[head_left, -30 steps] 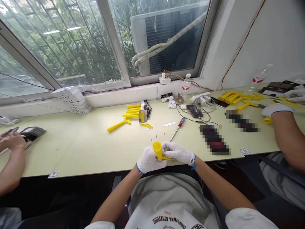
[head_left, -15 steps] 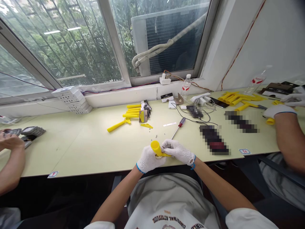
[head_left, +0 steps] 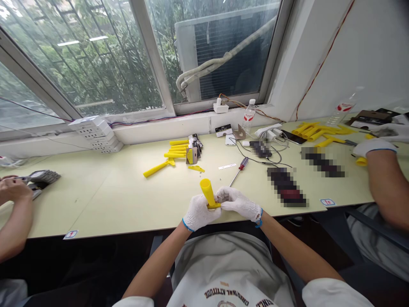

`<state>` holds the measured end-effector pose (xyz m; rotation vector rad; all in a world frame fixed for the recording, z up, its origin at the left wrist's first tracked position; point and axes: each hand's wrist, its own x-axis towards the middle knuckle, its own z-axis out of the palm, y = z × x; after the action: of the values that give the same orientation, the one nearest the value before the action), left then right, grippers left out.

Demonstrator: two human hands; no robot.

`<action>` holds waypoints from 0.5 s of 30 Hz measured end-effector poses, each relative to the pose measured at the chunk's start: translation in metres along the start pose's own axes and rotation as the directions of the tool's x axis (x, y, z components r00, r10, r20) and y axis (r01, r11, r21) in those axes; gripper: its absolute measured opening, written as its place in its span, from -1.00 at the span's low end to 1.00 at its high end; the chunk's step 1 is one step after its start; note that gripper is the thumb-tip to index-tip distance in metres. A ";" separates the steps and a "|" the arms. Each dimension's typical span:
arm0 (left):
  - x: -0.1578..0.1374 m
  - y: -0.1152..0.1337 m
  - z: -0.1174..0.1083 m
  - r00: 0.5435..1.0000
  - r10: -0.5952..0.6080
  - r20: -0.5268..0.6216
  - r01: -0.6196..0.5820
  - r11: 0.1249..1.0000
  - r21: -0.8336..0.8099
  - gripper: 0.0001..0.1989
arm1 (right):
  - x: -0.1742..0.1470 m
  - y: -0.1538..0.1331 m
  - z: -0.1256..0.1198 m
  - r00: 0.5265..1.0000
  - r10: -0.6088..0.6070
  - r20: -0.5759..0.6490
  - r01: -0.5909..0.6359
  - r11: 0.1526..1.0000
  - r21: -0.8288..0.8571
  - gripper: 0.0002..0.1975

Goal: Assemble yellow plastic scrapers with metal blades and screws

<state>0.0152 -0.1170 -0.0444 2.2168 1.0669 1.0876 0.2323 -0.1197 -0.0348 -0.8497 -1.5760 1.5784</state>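
Observation:
A yellow scraper (head_left: 208, 194) with a hollow tube handle stands nearly upright above the table's front edge, its open end up. My left hand (head_left: 200, 212), in a white knit glove, is closed around its lower part. My gloved right hand (head_left: 234, 200) has its thumb and fingers pinched together at the right end of the scraper's flat head; whatever is between the fingertips is too small to make out. Just beyond the right hand lies a screwdriver (head_left: 239, 170) with a red and clear handle. A loose yellow strip (head_left: 196, 169) and tiny metal bits, perhaps screws, lie farther back.
Several yellow scrapers (head_left: 177, 149) lie behind, some with card packaging. A metal strip (head_left: 227, 166), cables (head_left: 277, 153) and a water bottle (head_left: 249, 115) are to the right. Co-workers' hands are at work at far left (head_left: 15, 189) and far right (head_left: 375, 147).
The scraper's handle has tipped up to a more upright stance, its open end moving back and slightly left. My hands have kept nearly the same place.

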 end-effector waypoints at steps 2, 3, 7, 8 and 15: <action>0.001 0.000 -0.001 0.999 -0.048 -0.001 0.048 0.999 -0.013 -0.78 | -0.001 0.000 0.000 1.000 -0.007 0.000 0.007 1.000 -0.022 -0.70; 0.001 -0.001 -0.001 0.997 -0.075 -0.004 0.075 0.997 -0.016 -0.77 | -0.001 0.000 0.001 1.000 -0.006 -0.012 0.005 0.999 -0.041 -0.69; 0.003 -0.003 0.000 0.991 -0.136 -0.012 0.136 0.991 -0.007 -0.78 | 0.000 0.001 0.002 0.997 -0.005 -0.073 -0.001 0.997 -0.079 -0.69; 0.003 -0.004 0.000 0.991 -0.137 -0.013 0.137 0.991 0.000 -0.79 | 0.001 0.002 0.002 0.997 -0.003 -0.079 -0.003 0.997 -0.076 -0.69; 0.001 -0.003 0.002 0.998 -0.064 -0.015 0.064 0.998 0.014 -0.80 | 0.000 0.004 0.000 0.999 -0.016 -0.049 0.013 0.998 -0.057 -0.69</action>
<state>0.0154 -0.1146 -0.0476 2.1740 1.1473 1.0727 0.2317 -0.1196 -0.0389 -0.8995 -1.5942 1.4978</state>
